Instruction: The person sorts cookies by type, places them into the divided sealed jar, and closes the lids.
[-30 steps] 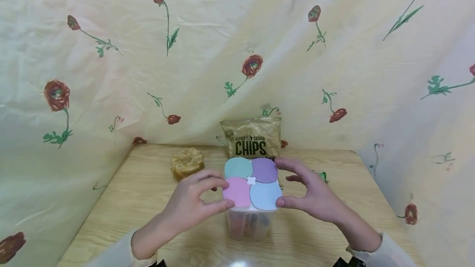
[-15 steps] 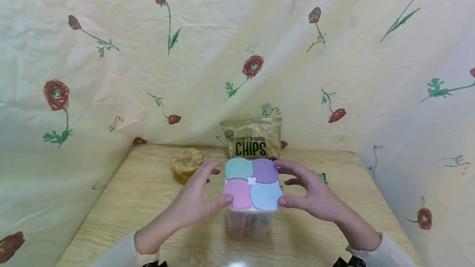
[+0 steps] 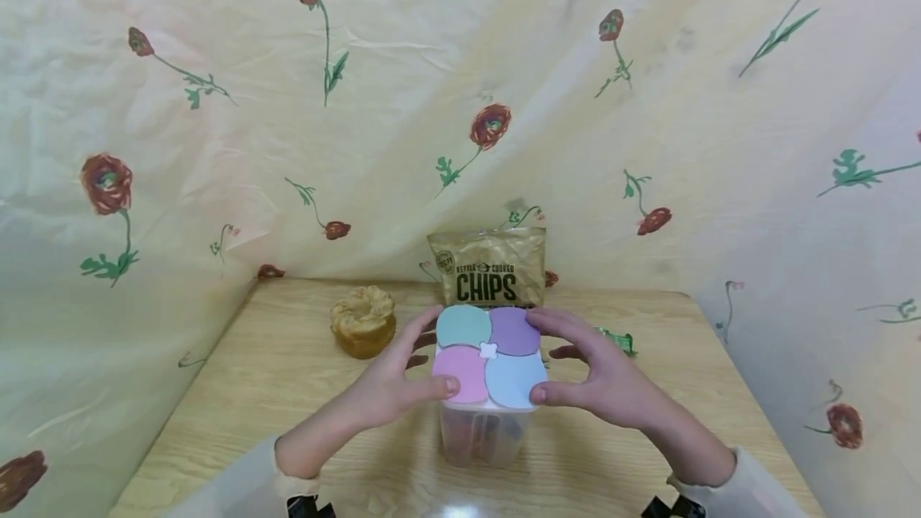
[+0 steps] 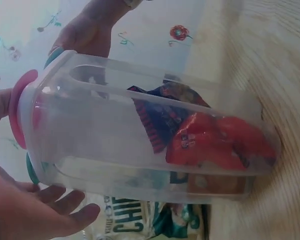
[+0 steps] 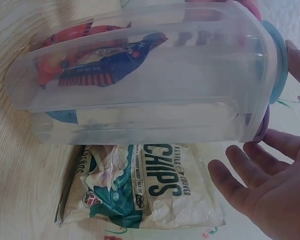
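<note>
A clear plastic storage container stands upright on the table, its white lid topped by four-colour flaps. My left hand holds the lid's left side, thumb on the pink flap and fingertips by the teal flap. From the right my right hand holds the lid, index finger at the purple flap and thumb on the pale blue flap. Through the wall, the left wrist view shows a red packet; a navy striped packet shows in the right wrist view.
Right behind the container stands a gold bag of kettle cooked chips. A round twisted pastry sits at the back left. Behind my right hand lies a small green wrapper. Flowered cloth hangs around the wooden table.
My left hand's fingers left the pink flap, opened away from the lid, then came in against its back left side by the teal flap. The right hand shifted only slightly; the container stayed put.
</note>
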Action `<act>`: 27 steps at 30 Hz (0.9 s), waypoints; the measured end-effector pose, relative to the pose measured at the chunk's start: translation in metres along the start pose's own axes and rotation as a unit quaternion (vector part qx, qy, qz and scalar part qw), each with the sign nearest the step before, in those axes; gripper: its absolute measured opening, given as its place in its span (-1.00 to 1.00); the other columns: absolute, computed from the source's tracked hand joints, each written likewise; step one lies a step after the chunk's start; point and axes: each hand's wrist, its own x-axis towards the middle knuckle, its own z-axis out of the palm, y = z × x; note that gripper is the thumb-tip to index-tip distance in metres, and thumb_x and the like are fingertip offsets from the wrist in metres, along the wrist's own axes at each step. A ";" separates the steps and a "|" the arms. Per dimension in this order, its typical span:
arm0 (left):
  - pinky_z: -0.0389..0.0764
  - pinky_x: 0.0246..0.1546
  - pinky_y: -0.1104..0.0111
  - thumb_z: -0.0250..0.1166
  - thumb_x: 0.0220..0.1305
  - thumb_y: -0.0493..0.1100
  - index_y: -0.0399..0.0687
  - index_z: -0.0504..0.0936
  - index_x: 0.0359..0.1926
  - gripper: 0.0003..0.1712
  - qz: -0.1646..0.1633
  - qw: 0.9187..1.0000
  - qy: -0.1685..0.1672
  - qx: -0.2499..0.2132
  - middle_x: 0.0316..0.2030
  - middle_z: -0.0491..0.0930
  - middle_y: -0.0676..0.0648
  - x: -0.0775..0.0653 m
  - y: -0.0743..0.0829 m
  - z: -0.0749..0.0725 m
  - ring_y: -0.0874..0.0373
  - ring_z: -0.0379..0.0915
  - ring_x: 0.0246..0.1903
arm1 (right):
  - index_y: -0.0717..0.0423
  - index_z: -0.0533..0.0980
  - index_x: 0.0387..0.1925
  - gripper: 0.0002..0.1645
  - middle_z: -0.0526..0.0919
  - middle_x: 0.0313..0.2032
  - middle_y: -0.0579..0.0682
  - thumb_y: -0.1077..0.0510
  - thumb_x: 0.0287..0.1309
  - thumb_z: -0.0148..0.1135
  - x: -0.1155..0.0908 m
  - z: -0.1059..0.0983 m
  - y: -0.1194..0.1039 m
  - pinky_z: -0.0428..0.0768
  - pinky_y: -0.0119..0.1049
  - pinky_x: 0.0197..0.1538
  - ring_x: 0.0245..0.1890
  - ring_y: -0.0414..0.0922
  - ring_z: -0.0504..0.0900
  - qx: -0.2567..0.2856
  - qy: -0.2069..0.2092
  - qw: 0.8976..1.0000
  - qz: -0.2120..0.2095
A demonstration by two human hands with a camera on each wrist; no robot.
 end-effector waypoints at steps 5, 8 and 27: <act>0.26 0.42 -0.17 0.46 0.23 0.07 0.19 -0.05 0.64 0.14 -0.018 1.000 -0.010 0.014 0.54 0.15 -0.12 -0.001 0.004 -0.002 -0.15 0.17 0.47 | -0.02 0.36 0.47 -0.01 0.36 0.46 0.02 0.14 0.01 0.62 0.000 0.000 -0.003 0.64 -0.11 0.15 0.37 -0.21 0.40 -0.002 -0.004 1.000 0.010; 0.22 0.43 -0.19 0.48 0.21 0.06 0.20 -0.03 0.64 0.15 -0.029 0.999 -0.013 0.032 0.55 0.13 -0.11 -0.001 0.005 -0.003 -0.13 0.17 0.48 | -0.02 0.36 0.47 0.00 0.36 0.47 0.03 0.14 0.00 0.62 0.000 -0.001 -0.005 0.63 -0.10 0.15 0.38 -0.20 0.39 0.001 -0.009 1.000 0.018; 0.27 0.42 -0.17 0.49 0.19 0.17 0.16 0.06 0.63 0.12 -0.002 1.000 -0.011 -0.010 0.51 0.23 -0.12 0.000 -0.005 -0.002 -0.19 0.20 0.47 | 0.01 0.30 0.50 0.02 0.40 0.43 0.08 0.23 0.04 0.58 -0.002 0.000 0.001 0.65 -0.11 0.17 0.30 -0.08 0.52 0.058 -0.013 0.998 0.023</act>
